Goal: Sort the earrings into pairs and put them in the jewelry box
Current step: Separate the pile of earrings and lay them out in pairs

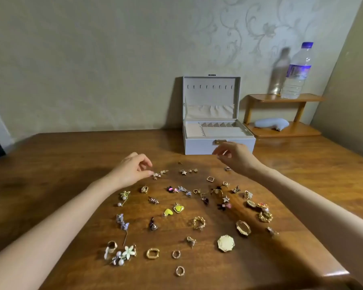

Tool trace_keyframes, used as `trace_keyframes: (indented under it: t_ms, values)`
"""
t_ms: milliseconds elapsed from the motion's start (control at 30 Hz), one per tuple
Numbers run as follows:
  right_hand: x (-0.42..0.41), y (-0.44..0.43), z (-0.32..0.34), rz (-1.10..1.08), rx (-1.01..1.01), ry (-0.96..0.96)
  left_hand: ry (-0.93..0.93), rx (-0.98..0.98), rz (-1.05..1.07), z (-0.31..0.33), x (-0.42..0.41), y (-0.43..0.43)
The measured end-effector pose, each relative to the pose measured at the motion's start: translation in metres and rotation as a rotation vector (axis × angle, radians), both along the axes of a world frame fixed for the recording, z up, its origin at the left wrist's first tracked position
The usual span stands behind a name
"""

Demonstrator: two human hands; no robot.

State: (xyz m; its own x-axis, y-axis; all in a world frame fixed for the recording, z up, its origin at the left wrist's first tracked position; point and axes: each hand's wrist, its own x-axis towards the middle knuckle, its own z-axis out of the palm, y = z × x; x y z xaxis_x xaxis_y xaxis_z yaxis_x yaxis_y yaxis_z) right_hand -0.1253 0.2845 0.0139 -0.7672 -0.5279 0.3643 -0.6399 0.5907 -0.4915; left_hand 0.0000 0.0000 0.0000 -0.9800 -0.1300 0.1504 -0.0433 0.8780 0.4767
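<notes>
Several earrings lie scattered on the wooden table (71,155), among them two yellow hearts (174,210), gold hoops (152,253) and a gold octagon (225,243). The pale jewelry box (199,146) stands open at the back, lid up, its tray compartments showing. My left hand (132,169) has its fingertips at a small cluster of pale earrings (159,174) on the table. My right hand (236,156) hovers just in front of the box, fingers curled, pinching a small earring (224,153) between thumb and fingertips.
A small wooden shelf (281,130) stands right of the box with a water bottle (297,72) on top and a pale blue object (270,123) on its lower level. The wall runs close behind. The table's front right corner (335,273) is near my right arm.
</notes>
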Motion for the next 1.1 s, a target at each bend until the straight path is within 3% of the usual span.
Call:
trace_keyframes:
  t_ms: [167,300,367,567,733,833,900,1000,1100]
  values:
    - [-0.003,0.016,-0.009,-0.166,0.216,0.034,-0.216,-0.143,0.136,0.008,0.013,-0.009]
    - [-0.009,0.022,-0.013,-0.265,0.273,-0.093,-0.462,-0.259,0.208,0.014,0.018,-0.018]
    - [-0.011,0.021,-0.012,-0.265,0.288,-0.184,-0.511,-0.213,0.184,0.013,0.016,-0.015]
    - [-0.006,-0.001,-0.014,-0.193,0.231,-0.322,-0.358,-0.099,0.006,0.001,0.001,0.014]
    - [0.014,-0.023,-0.012,-0.010,0.261,-0.269,-0.313,0.071,-0.245,0.001,-0.007,0.033]
    - [0.020,-0.024,-0.007,0.146,0.292,-0.290,-0.136,0.180,-0.188,-0.002,-0.017,0.031]
    - [0.021,-0.018,-0.002,0.216,0.218,-0.400,-0.081,0.253,-0.118,-0.006,-0.025,0.029]
    - [0.016,-0.006,0.003,0.128,0.078,-0.395,-0.172,0.416,-0.099,-0.013,-0.035,0.035]
    - [0.006,0.013,0.004,-0.049,0.059,-0.232,-0.236,0.347,-0.090,-0.021,-0.042,0.046]
